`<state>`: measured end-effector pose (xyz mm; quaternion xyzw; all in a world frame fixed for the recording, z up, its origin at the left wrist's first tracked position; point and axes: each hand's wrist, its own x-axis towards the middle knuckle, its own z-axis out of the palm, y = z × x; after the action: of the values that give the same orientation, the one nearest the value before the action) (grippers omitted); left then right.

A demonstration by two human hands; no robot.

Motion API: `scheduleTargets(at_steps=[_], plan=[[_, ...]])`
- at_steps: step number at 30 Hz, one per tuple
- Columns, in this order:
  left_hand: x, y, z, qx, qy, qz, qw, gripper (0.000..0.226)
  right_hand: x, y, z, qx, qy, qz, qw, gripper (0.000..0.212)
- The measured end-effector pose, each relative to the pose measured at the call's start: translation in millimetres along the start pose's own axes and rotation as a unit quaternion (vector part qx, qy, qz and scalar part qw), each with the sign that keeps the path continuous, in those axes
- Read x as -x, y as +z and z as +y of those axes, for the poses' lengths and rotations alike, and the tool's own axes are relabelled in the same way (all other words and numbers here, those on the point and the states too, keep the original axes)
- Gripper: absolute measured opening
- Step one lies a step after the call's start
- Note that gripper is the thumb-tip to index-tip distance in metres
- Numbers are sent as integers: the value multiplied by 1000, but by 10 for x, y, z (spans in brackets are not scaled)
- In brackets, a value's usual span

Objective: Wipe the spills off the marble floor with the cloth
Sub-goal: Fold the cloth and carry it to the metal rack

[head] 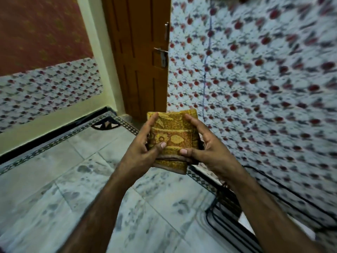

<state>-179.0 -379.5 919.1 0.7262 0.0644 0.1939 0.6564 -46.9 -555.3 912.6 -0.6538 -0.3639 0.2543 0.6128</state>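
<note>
Left hand (144, 143) and right hand (204, 145) clamped on opposite sides of folded yellow patterned cloth (173, 137), thumbs pressing front. Cloth held in air above grey-blotched marble floor (73, 189), wooden door (140, 52) behind.

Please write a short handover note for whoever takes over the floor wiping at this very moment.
Left hand and right hand: both grip the folded yellow cloth, one on each side, thumbs on top, held in the air in front of the wooden door.
Marble floor: grey smudges all over; the cloth is not touching it.
Done: cloth folded and in hand.
Left: bring the cloth down and wipe the marks.
</note>
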Motion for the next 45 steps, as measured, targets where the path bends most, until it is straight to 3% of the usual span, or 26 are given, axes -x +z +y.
scheduleTargets(at_steps=[11, 22, 28, 37, 45], plan=[[72, 1370, -86, 32, -1, -119, 992, 73, 1297, -969, 80, 19, 31, 119, 992, 89], [191, 3518, -190, 46, -69, -241, 967, 79, 2898, -2411, 386, 74, 75, 237, 966, 84], [91, 4516, -436, 10, -59, -313, 948, 82, 3502, -3054, 673, 99, 101, 311, 940, 85], [-310, 5778, -1581, -120, -46, -389, 912, 88, 3797, -3886, 1878, 143, 181, 409, 883, 91], [-386, 6539, -3096, -160, -86, -419, 890, 86, 4048, -4355, 3450, 143, 237, 425, 862, 85]])
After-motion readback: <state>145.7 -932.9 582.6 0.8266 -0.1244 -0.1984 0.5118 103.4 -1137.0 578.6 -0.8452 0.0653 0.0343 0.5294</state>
